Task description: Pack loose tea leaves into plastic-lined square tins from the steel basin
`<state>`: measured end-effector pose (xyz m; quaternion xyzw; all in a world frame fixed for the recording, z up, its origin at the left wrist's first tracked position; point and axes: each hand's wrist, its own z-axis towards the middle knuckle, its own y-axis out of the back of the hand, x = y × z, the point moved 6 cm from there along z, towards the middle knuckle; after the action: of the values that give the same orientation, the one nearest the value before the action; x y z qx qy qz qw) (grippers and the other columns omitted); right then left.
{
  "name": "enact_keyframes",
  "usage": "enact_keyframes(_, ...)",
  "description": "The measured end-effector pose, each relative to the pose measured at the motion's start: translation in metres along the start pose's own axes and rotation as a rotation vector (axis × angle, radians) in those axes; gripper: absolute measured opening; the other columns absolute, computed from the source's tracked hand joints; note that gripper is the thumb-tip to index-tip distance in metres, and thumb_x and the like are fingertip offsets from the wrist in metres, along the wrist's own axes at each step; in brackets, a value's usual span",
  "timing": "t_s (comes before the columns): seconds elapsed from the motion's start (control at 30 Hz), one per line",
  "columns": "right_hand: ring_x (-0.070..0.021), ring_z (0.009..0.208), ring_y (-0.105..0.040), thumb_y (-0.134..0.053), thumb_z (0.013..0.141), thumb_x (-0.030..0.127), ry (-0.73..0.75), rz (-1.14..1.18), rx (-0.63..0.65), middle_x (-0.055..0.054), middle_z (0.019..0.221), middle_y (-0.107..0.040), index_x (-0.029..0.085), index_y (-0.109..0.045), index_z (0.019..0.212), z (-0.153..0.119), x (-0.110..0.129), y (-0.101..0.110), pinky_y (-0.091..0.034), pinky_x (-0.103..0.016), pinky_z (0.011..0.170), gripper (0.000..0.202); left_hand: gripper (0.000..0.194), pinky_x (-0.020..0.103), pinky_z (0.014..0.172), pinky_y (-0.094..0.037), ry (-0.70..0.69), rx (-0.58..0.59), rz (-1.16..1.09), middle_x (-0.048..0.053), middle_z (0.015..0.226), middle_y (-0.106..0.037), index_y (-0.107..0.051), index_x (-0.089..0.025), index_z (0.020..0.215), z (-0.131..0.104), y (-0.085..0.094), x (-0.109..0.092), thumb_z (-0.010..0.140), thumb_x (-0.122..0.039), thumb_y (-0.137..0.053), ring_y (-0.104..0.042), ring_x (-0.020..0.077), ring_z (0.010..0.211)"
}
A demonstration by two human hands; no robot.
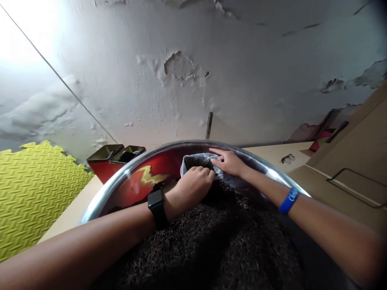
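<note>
Inside the metal bowl (127, 177) (heaped with dark tea leaves (211, 237)), left hand (190, 187) and right hand (229, 162) both grasp a leaf-filled plastic bag (196, 160)

**Bare arms, a watch and a blue band**

Both forearms are bare, with no sleeves in view. The left wrist carries a black watch (157, 204) with a square, dark face and a matching black strap that wraps snugly around. The right wrist wears a bright blue band (288, 200), smooth and narrow, printed with white lettering that is only partly readable. The left hand (190, 186) and right hand (229, 162) are uncovered, without gloves or rings that can be made out.
</note>
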<state>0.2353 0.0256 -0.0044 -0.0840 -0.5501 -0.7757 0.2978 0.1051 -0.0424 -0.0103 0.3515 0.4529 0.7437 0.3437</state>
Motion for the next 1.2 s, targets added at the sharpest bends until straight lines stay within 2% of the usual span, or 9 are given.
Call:
enact_keyframes(0.1, -0.0227, 0.096, -0.061, -0.055, 0.082, 0.031, 0.055, 0.015, 0.014, -0.009, 0.114, -0.065, 0.016, -0.063, 0.116, 0.002, 0.0, 0.0, -0.045, -0.037, 0.088, 0.037, 0.034, 0.042, 0.089, -0.046, 0.038, -0.028, 0.139, 0.015, 0.099, -0.06, -0.051, -0.002, 0.116, -0.002, -0.005, -0.015, 0.091, -0.009, -0.03, -0.058, 0.0243, 0.094)
enact_keyframes(0.33, -0.0227, 0.1, -0.061, -0.054, 0.083, 0.03, 0.086, 0.052, 0.015, -0.007, 0.112, -0.066, 0.018, -0.063, 0.112, 0.003, -0.002, -0.001, -0.045, -0.037, 0.091, 0.032, 0.045, 0.051, 0.102, -0.037, 0.1, -0.05, 0.208, 0.02, 0.119, -0.055, -0.039, -0.001, 0.133, -0.008, -0.01, -0.016, 0.092, -0.013, -0.027, -0.052, 0.0274, 0.111)
enact_keyframes(0.47, -0.0231, 0.105, -0.059, -0.05, 0.085, 0.031, 0.07, 0.085, 0.022, -0.007, 0.116, -0.064, 0.018, -0.061, 0.114, 0.007, -0.012, -0.007, -0.043, -0.038, 0.095, 0.034, 0.05, 0.06, 0.108, -0.025, 0.09, -0.098, 0.232, 0.021, 0.144, -0.035, -0.032, -0.005, 0.14, -0.011, -0.003, -0.018, 0.091, -0.014, -0.031, -0.032, 0.0341, 0.133)
enact_keyframes(0.57, -0.0249, 0.111, -0.055, -0.05, 0.085, 0.035, 0.031, 0.091, 0.001, -0.01, 0.118, -0.061, 0.017, -0.059, 0.116, 0.011, -0.019, -0.01, -0.039, -0.038, 0.099, 0.036, 0.051, 0.062, 0.11, -0.018, -0.007, -0.148, 0.184, 0.016, 0.151, -0.023, -0.031, -0.011, 0.142, -0.011, 0.008, -0.031, 0.091, -0.013, -0.034, -0.02, 0.0353, 0.139)
enact_keyframes(0.63, -0.0255, 0.106, -0.056, -0.053, 0.083, 0.032, -0.012, 0.072, -0.012, -0.012, 0.113, -0.061, 0.015, -0.06, 0.113, 0.012, -0.02, -0.011, -0.04, -0.039, 0.096, 0.035, 0.042, 0.054, 0.112, -0.022, -0.214, -0.138, 0.064, 0.013, 0.149, -0.031, -0.042, -0.015, 0.135, -0.013, 0.012, -0.049, 0.094, -0.015, -0.033, -0.027, 0.0305, 0.137)
enact_keyframes(0.73, -0.0228, 0.098, -0.056, -0.052, 0.081, 0.025, -0.107, 0.167, 0.068, -0.01, 0.106, -0.061, 0.014, -0.055, 0.117, 0.01, -0.019, -0.017, -0.042, -0.037, 0.091, 0.037, 0.037, 0.038, 0.109, -0.035, -0.471, -0.01, -0.254, 0.008, 0.138, -0.048, -0.053, -0.017, 0.125, -0.021, 0.007, -0.074, 0.097, -0.035, -0.036, -0.044, 0.0229, 0.127)
enact_keyframes(0.87, -0.0183, 0.081, -0.058, -0.046, 0.084, 0.028, -0.327, 0.427, 0.249, -0.006, 0.103, -0.06, 0.022, -0.04, 0.13, -0.002, -0.02, -0.03, -0.049, -0.031, 0.069, 0.047, 0.068, 0.044, 0.106, -0.038, -0.337, 0.294, -0.626, 0.012, 0.148, -0.034, -0.034, -0.023, 0.142, -0.028, -0.018, -0.076, 0.087, -0.062, -0.041, -0.038, 0.031, 0.132)
enact_keyframes(0.97, -0.0176, 0.076, -0.057, -0.046, 0.083, 0.025, -0.347, 0.45, 0.25, -0.006, 0.097, -0.06, 0.019, -0.045, 0.122, -0.005, -0.018, -0.029, -0.048, -0.028, 0.062, 0.04, 0.078, 0.047, 0.105, -0.038, -0.278, 0.473, -0.779, 0.012, 0.151, -0.027, -0.029, -0.026, 0.144, -0.031, -0.026, -0.073, 0.081, -0.069, -0.044, -0.04, 0.0329, 0.131)
enact_keyframes(1.2, -0.0183, 0.091, -0.056, -0.05, 0.086, 0.024, -0.223, 0.378, 0.173, -0.005, 0.1, -0.061, 0.015, -0.054, 0.104, 0.002, -0.017, -0.023, -0.046, -0.032, 0.087, 0.021, 0.085, 0.041, 0.098, -0.044, -0.273, 0.51, -0.784, 0.012, 0.134, -0.048, -0.041, -0.023, 0.137, -0.026, -0.014, -0.071, 0.066, -0.062, -0.068, -0.054, 0.0311, 0.115)
